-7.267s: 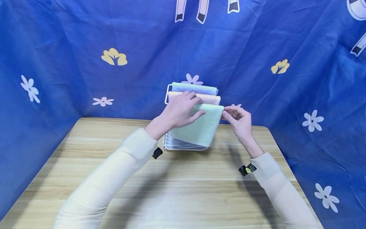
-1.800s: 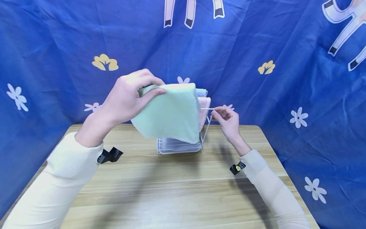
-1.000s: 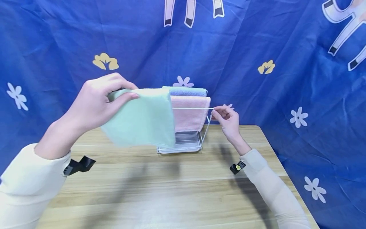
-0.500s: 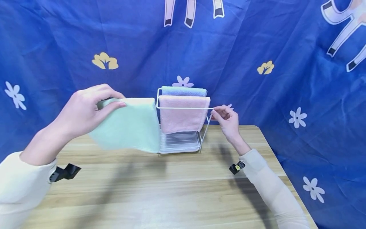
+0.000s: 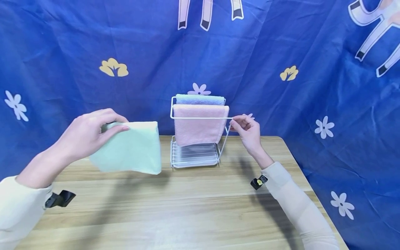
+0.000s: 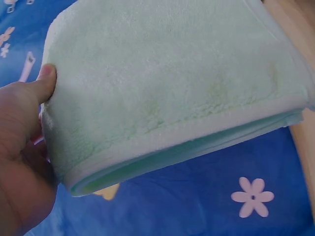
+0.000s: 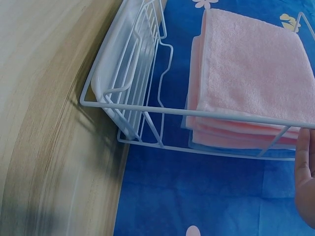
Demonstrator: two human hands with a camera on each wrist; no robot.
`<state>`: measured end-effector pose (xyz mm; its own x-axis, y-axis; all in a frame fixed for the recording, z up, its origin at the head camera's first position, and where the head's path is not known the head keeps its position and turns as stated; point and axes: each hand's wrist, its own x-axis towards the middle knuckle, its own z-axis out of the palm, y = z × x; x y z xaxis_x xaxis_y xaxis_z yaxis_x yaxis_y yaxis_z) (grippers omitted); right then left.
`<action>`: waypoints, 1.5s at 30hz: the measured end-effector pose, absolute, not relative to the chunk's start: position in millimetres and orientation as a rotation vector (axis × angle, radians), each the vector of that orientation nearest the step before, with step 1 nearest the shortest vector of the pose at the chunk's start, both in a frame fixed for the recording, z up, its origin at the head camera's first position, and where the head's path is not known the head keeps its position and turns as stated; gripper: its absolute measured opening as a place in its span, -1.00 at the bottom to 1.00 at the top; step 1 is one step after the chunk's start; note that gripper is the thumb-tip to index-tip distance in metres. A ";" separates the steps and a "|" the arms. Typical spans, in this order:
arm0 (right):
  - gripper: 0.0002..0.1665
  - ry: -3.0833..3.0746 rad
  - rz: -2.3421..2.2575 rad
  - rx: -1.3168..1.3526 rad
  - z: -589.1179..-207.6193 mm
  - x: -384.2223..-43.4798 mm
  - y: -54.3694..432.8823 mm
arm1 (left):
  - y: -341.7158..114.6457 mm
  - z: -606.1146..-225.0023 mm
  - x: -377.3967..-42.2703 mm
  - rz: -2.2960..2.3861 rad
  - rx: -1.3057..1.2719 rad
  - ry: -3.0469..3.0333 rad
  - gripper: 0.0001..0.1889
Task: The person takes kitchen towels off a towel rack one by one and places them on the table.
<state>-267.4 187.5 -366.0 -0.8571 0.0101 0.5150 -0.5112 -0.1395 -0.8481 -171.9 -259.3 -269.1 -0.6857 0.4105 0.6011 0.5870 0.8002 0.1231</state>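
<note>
towel [image 5: 137,149], pale green, hangs from left grip [image 5: 87,133], mostly rightward

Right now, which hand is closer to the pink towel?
Right: the right hand grips the white rack just right of the pink towel. The left hand is farther off to the left, holding the green towel.

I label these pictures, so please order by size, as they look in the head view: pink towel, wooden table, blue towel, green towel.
1. Wooden table
2. Green towel and pink towel, unranked: green looks bigger, but seems nearer the camera.
3. Blue towel: only its top shows.
</note>
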 end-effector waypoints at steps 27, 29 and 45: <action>-0.75 -1.785 2.066 0.570 -367.5 -268.5 185.2 | -273.6 -339.7 -172.9 -0.414 -0.749 -2.510 -0.81; -0.77 -1.783 2.065 0.568 -367.5 -269.0 185.1 | -273.6 -342.4 -173.7 -0.417 -0.757 -2.509 -0.81; -0.77 -1.799 2.030 0.580 -367.3 -269.3 187.8 | -270.1 -353.7 -188.6 -0.416 -0.772 -2.546 -0.86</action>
